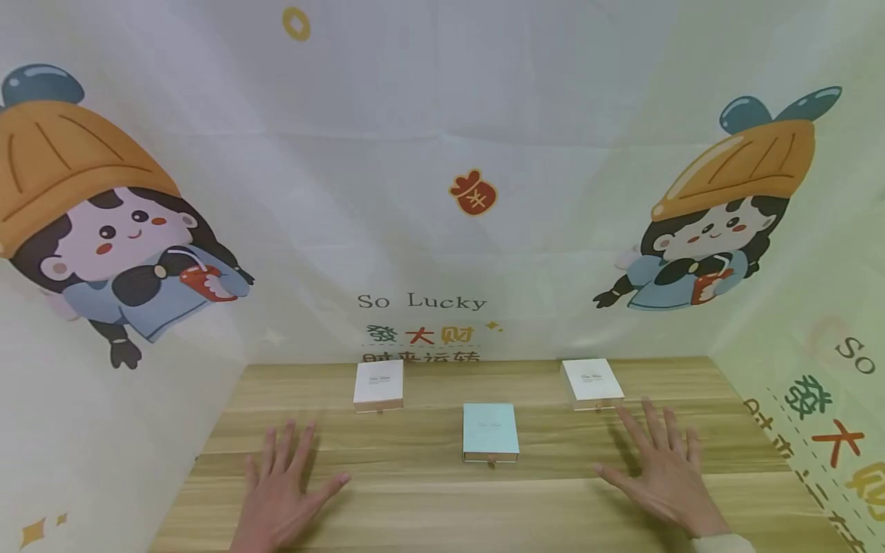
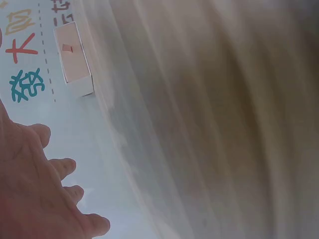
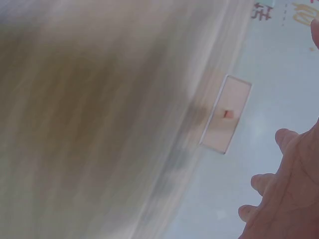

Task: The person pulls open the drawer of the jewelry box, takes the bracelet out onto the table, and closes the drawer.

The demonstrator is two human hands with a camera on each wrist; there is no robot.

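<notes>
Three small flat boxes lie on the wooden table. A white box (image 1: 379,385) is at the back left, a pale blue box (image 1: 490,432) in the middle and nearer, and another white box (image 1: 592,383) at the back right. Each has a pinkish front with a small pull tab. My left hand (image 1: 280,488) is spread, palm down, at the front left, apart from the boxes. On the right, my right hand (image 1: 661,472) is spread too, its fingertips close to the right white box. Neither hand holds anything. The wrist views show a box front (image 2: 71,52) and another (image 3: 227,114) beyond the fingers.
A printed cloth (image 1: 442,100) with cartoon figures and lettering hangs behind the table and along both sides. The wooden tabletop (image 1: 429,507) reaches back to the cloth's lower edge.
</notes>
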